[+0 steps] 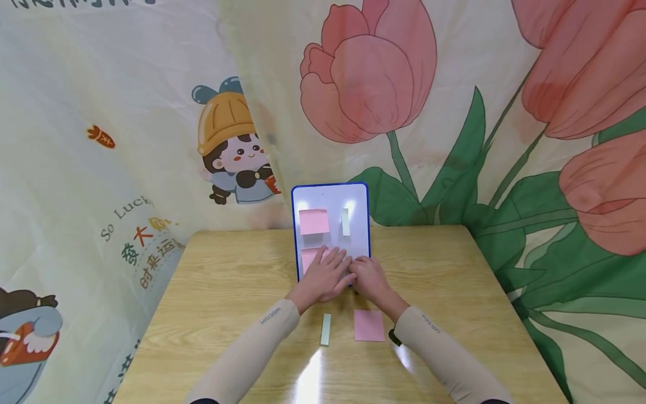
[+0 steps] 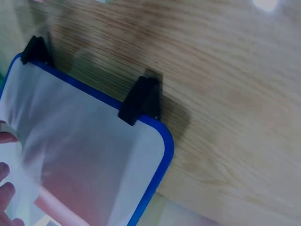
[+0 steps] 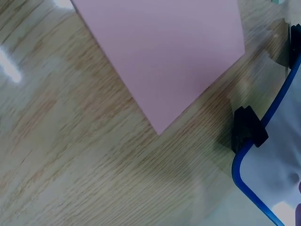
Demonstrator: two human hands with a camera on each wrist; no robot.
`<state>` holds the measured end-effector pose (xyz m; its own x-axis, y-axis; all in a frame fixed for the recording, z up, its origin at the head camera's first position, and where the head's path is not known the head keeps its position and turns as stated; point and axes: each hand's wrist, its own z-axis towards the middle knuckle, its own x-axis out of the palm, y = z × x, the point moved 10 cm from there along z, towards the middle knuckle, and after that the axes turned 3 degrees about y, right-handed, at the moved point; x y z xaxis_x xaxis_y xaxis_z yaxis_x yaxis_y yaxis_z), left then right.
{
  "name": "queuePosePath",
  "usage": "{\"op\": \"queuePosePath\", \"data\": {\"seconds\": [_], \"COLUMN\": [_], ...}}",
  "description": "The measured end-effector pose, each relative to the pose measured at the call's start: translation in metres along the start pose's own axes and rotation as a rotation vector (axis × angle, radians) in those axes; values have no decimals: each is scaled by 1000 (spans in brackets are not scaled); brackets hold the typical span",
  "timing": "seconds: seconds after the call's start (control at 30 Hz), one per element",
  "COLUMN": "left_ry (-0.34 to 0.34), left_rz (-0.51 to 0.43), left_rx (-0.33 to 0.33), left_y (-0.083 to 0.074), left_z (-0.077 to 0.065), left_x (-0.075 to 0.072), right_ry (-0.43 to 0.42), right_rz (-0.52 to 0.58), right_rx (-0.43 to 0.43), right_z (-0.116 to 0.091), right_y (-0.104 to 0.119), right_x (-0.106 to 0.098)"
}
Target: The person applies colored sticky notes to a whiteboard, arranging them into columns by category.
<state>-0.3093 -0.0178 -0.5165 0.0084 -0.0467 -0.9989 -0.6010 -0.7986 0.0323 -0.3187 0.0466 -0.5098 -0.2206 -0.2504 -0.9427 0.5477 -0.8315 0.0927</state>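
Observation:
A small whiteboard [image 1: 330, 196] with a blue frame stands upright on two black clip feet [image 2: 140, 100]. Spread over its lower middle is my left hand [image 1: 325, 278], its straight fingers touching the surface and partly covering a lower pink sticky note [image 1: 308, 259]. Close by on the right, my right hand [image 1: 372, 279] has bent fingers at the board's lower right; whether they pinch anything is hidden. Higher on the board are another pink sticky note [image 1: 314, 221] and a pale green sticky strip [image 1: 345, 222].
On the wooden table [image 1: 227, 314], in front of the board, lie a pale green strip [image 1: 325, 330] and a square pink sticky note [image 3: 174, 56]. A printed cloth [image 1: 151, 112] with tulips and cartoon figures hangs behind the table.

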Motion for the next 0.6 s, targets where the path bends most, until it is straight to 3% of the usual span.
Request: {"op": "queuePosePath", "data": {"seconds": [0.17, 0.27, 0.47, 0.6], "left_ry": [54, 53, 42, 40], "left_rz": [17, 15, 30, 38], "left_rx": [8, 20, 26, 14], "left_y": [4, 5, 6, 7], "left_z": [6, 6, 11, 14], "left_x": [7, 9, 8, 8], "right_ry": [-8, 14, -70, -69], "right_rz": [-13, -31, -58, -87], "right_rx": [-27, -20, -57, -48], "right_z": [-2, -3, -7, -9], "right_y": [2, 2, 3, 2], "right_x": [3, 6, 0, 2]}}
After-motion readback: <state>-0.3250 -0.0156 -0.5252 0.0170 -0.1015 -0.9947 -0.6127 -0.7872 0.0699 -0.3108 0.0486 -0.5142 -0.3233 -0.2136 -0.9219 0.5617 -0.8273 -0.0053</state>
